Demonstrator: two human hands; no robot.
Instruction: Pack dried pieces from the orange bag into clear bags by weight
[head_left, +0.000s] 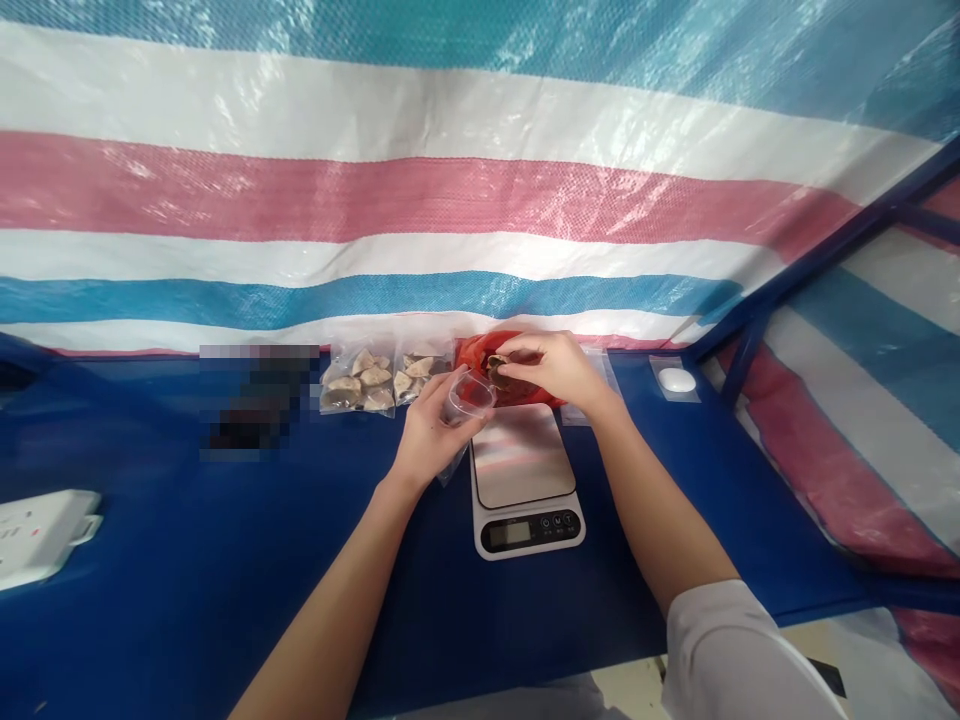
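Note:
My left hand (439, 420) is wrapped round a clear plastic cup (471, 394), which tilts over the far left corner of the kitchen scale (523, 465). Just right of the cup's mouth, my right hand (551, 368) pinches a small brownish dried piece (495, 368); its exact kind is too small to make out. Behind both hands lies a crumpled red plastic bag (480, 347), partly hidden by my right hand. The scale's steel plate carries nothing, and its display shows no readable digits.
Left of the bag, two clear bags of pale dried chunks (360, 380) lie on the blue table (247, 560). A small packet with a white oval object (677, 380) rests at the right. A white power strip (45, 535) sits at far left. Striped sheeting (375, 200) hangs behind.

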